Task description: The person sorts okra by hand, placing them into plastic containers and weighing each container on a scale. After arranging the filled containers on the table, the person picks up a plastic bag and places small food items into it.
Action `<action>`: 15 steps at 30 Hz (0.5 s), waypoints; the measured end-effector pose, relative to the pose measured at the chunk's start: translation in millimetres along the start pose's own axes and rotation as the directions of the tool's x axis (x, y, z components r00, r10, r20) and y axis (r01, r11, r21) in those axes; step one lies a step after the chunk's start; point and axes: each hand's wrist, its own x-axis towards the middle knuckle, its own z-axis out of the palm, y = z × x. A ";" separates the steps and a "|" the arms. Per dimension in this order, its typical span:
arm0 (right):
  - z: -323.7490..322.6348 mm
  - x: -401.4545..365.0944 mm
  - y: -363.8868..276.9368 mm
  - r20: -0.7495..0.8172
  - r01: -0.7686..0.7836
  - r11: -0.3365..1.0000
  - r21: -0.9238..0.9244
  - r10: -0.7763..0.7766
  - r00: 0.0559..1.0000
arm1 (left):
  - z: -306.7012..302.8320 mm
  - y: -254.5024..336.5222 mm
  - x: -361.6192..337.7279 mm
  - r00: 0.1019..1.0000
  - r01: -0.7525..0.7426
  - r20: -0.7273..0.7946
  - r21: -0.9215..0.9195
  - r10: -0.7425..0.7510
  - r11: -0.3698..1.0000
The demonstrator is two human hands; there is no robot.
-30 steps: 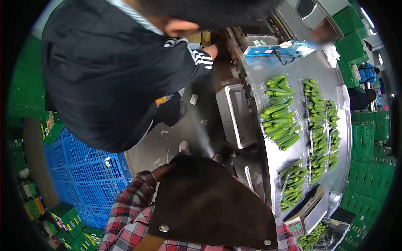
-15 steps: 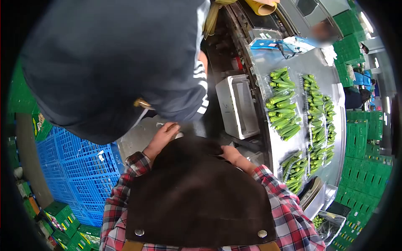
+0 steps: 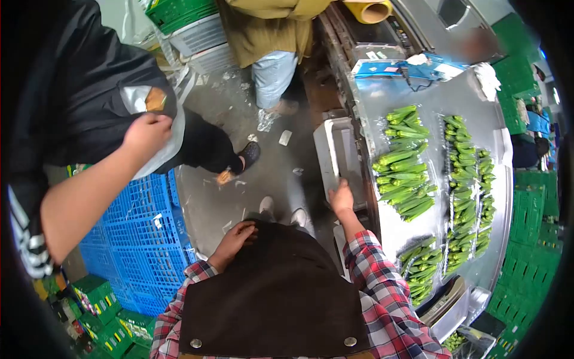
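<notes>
My left hand (image 3: 236, 240) is beside the dark apron (image 3: 269, 293), its fingers loosely bent and nothing visible in them. Over the near end of a pale crate (image 3: 326, 157) is my right hand (image 3: 341, 198), loosely open; whether it touches the rim is unclear. To the right, bundles of green okra (image 3: 406, 161) in clear plastic lie on a metal table (image 3: 382, 230). More rows of okra (image 3: 463, 197) lie farther right.
A person in dark clothes (image 3: 89, 113) stands at the left, a hand at their waist. Another person's brown garment (image 3: 266, 30) shows at the top. Blue pallets (image 3: 140, 233) are stacked at left, green crates (image 3: 517, 269) at right. Scraps litter the floor (image 3: 275, 155).
The person in dark clothes has moved left, uncovering the floor and the second person. My right hand has moved forward to the crate; my left hand has moved slightly down.
</notes>
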 end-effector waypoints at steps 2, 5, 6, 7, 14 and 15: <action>2.3 4.7 -2.5 -0.025 -0.027 0.999 -0.027 0.026 0.999 | -0.4 -3.2 -14.3 0.998 0.027 -0.063 -0.031 -0.029 0.999; 0.6 11.0 -1.5 0.062 -0.047 0.998 -0.031 0.048 0.997 | -20.7 -24.9 -19.7 0.985 0.046 -0.163 -0.071 -0.057 0.996; 3.0 13.8 3.4 0.062 -0.033 0.999 -0.030 0.035 0.997 | -30.3 -32.9 -17.8 0.981 0.058 -0.183 -0.052 -0.067 0.997; 5.0 16.2 7.0 0.060 -0.016 0.999 -0.042 0.019 0.998 | -40.9 -40.0 -13.8 0.977 0.068 -0.200 -0.032 -0.074 0.997; 16.8 37.9 15.3 0.070 -0.049 0.980 -0.195 0.063 0.996 | -91.5 -35.1 -16.5 0.943 0.120 -0.302 -0.068 -0.136 0.990; 19.6 40.5 17.4 0.061 -0.047 0.982 -0.183 0.059 0.996 | -96.3 -32.6 -20.1 0.938 0.130 -0.315 -0.064 -0.144 0.989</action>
